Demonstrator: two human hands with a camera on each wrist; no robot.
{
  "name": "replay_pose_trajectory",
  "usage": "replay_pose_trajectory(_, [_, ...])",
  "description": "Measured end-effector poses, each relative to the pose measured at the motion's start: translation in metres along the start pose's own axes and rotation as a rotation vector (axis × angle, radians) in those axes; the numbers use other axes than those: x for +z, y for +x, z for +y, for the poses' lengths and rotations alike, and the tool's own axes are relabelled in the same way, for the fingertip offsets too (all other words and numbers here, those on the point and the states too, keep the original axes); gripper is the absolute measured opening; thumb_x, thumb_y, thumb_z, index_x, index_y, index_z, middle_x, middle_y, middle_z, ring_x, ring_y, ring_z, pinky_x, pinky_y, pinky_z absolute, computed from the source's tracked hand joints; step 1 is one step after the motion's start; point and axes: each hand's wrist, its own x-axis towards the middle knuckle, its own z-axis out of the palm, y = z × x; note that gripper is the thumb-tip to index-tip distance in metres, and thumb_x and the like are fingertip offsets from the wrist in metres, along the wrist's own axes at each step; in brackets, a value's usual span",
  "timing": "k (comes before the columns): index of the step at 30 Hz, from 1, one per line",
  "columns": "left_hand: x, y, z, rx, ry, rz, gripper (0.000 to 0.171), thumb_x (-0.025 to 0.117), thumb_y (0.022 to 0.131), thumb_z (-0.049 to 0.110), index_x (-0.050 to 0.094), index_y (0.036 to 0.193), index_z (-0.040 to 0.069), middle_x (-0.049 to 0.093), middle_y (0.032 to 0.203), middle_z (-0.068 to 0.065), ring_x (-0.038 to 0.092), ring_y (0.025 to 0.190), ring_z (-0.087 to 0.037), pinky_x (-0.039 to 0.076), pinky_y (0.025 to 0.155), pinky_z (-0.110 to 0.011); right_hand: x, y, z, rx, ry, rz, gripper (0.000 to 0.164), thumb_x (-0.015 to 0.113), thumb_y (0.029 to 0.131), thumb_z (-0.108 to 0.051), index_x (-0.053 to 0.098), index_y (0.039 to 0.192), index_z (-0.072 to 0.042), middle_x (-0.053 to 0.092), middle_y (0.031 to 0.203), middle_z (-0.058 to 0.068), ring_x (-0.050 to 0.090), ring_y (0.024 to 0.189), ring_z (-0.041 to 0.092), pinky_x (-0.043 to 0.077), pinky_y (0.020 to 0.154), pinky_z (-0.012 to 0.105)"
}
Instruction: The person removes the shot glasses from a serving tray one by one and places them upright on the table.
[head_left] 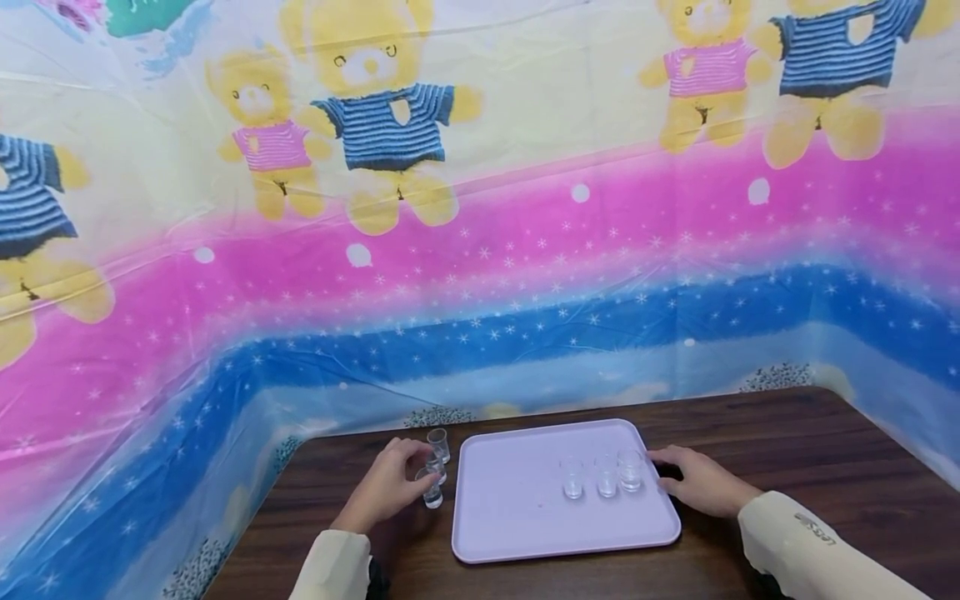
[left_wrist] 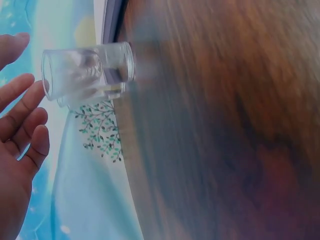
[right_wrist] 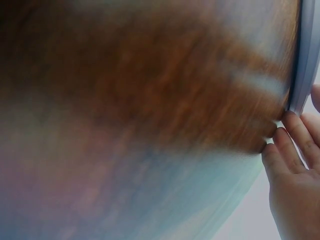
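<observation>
Three small clear glasses stand on the wooden table left of the lilac tray: a near glass, one partly hidden behind it, and a far glass. My left hand is beside them, thumb and fingers apart. In the left wrist view a fingertip of the left hand is at the rim of a glass; whether it touches is unclear. On the tray's right half stand three more glasses. My right hand is at the tray's right edge, its fingers extended against the table and tray side.
The dark wooden table extends to the right of the tray. Behind and around it hangs a printed sheet with bears and snowflakes, close to the table's far and left edges.
</observation>
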Motion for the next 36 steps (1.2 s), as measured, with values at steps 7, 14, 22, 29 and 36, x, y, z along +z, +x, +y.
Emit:
replay_pose_trajectory(7, [0.008,0.008,0.012,0.053,-0.021,-0.030,0.031,0.076,0.081,0.021,0.067,0.108,0.007,0.060,0.093,-0.003,0.051,0.084,-0.020,0.046,0.069,-0.032,0.000,0.000,0.000,0.003,-0.003,0.000,0.049,0.063,0.091,-0.015,0.050,0.136,-0.003,0.045,0.136,0.023,0.031,0.129,0.047,0.028,0.097,0.062])
replay_pose_trajectory(14, [0.020,0.019,0.027,0.127,-0.038,-0.051,0.030,0.075,0.082,0.020,0.067,0.108,0.007,0.060,0.094,-0.004,0.052,0.086,-0.025,0.045,0.070,-0.033,-0.001,-0.001,-0.001,0.001,-0.007,0.001,0.049,0.063,0.091,-0.016,0.050,0.136,-0.002,0.045,0.136,0.023,0.032,0.128,0.047,0.028,0.097,0.062])
replay_pose_trajectory(22, [0.032,0.028,0.050,0.173,-0.034,-0.073,0.033,0.075,0.082,0.024,0.066,0.109,0.007,0.060,0.096,0.000,0.052,0.090,-0.022,0.045,0.072,-0.032,-0.002,-0.001,-0.002,0.002,-0.007,0.003,0.048,0.063,0.091,-0.015,0.050,0.136,-0.002,0.045,0.136,0.023,0.032,0.128,0.047,0.028,0.098,0.062])
replay_pose_trajectory(29, [0.043,0.039,0.073,0.203,-0.048,-0.120,0.034,0.074,0.083,0.025,0.065,0.111,0.007,0.059,0.098,0.000,0.053,0.094,-0.023,0.046,0.075,-0.031,-0.002,-0.001,-0.001,-0.001,-0.007,0.008,0.048,0.062,0.091,-0.013,0.050,0.135,-0.002,0.045,0.136,0.023,0.032,0.129,0.046,0.028,0.098,0.062])
replay_pose_trajectory(36, [0.056,0.052,0.095,0.236,-0.029,-0.168,0.036,0.074,0.083,0.029,0.066,0.112,0.009,0.060,0.099,0.001,0.054,0.095,-0.019,0.047,0.077,-0.029,-0.001,-0.001,-0.001,-0.003,-0.005,0.010,0.048,0.063,0.091,-0.014,0.051,0.135,-0.003,0.046,0.136,0.022,0.033,0.129,0.045,0.028,0.098,0.061])
